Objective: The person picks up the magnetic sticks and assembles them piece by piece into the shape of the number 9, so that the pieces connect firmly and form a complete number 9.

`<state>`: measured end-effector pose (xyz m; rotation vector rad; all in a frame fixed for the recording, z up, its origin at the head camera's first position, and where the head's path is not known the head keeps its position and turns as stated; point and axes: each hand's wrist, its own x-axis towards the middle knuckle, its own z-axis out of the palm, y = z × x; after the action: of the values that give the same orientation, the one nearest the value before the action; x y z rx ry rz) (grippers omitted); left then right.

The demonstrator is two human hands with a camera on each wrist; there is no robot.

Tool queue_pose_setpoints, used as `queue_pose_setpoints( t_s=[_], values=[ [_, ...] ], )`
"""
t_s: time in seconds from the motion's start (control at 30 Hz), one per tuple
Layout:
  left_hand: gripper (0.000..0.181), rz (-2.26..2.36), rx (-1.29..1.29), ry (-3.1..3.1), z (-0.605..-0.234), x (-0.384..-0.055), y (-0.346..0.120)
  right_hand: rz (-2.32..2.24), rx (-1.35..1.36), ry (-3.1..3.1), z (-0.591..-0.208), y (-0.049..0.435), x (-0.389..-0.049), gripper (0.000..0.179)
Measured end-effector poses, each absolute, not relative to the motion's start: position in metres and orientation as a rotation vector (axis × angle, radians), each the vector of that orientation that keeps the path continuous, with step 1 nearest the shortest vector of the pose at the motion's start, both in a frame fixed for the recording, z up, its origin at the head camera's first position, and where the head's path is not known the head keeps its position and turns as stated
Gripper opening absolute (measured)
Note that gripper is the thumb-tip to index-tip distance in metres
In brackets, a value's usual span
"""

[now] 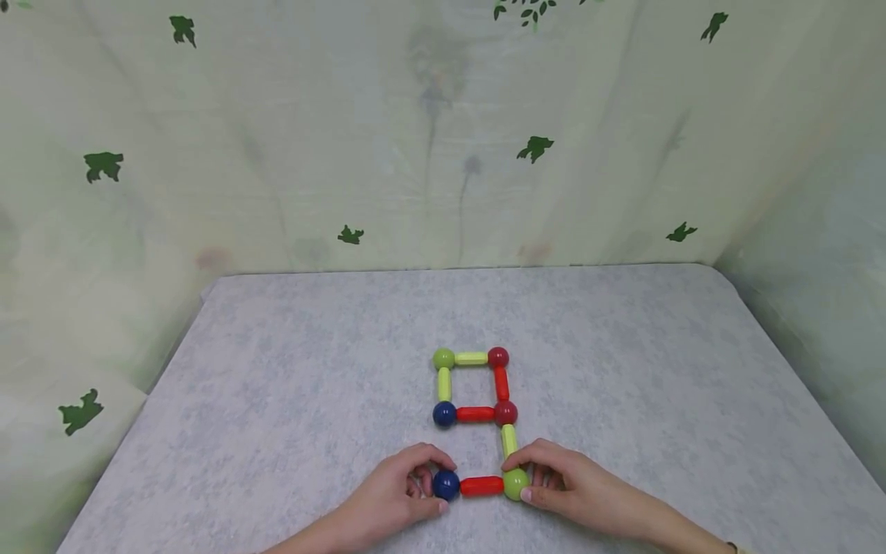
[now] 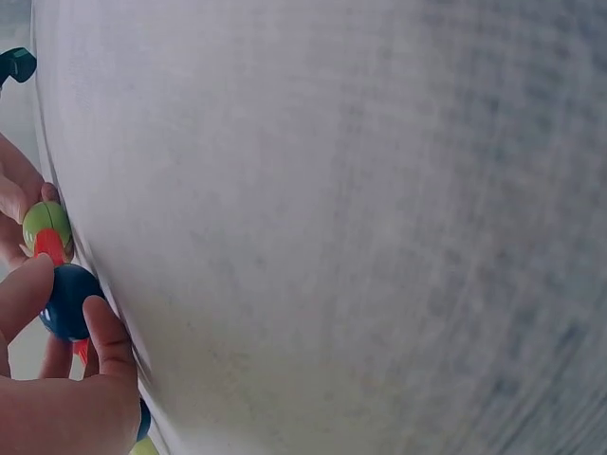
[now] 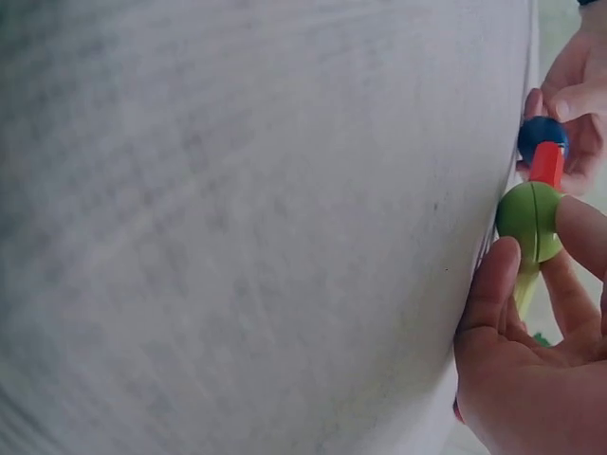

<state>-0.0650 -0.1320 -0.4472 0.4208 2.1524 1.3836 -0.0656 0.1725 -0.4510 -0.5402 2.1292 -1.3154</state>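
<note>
A figure of balls and short rods lies on the table. Its upper part is a square with a green ball (image 1: 444, 358), two red balls, and a blue ball (image 1: 444, 414) at the corners. From the lower red ball (image 1: 506, 412) a yellow-green rod (image 1: 509, 440) runs down to another green ball (image 1: 515, 485). A red rod (image 1: 481, 485) joins that ball to a second blue ball (image 1: 446, 485). My left hand (image 1: 398, 492) pinches this blue ball between thumb and fingers. With thumb and fingertips, my right hand (image 1: 577, 488) holds the lower green ball.
The grey mottled tabletop (image 1: 291, 362) spreads around the figure on all sides. Behind it hangs a pale curtain (image 1: 277, 138) with green leaf-like shapes, which also covers both sides.
</note>
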Motion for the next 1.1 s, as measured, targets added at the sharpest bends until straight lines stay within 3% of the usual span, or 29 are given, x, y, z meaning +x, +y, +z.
queue_pose_setpoints(
  t_s=[1.1],
  values=[
    [0.035, 1.352, 0.458, 2.174, -0.4497, -0.0616, -0.1274, -1.239, -0.567, 2.162, -0.4473, 0.1738, -0.066, 0.035]
  ],
)
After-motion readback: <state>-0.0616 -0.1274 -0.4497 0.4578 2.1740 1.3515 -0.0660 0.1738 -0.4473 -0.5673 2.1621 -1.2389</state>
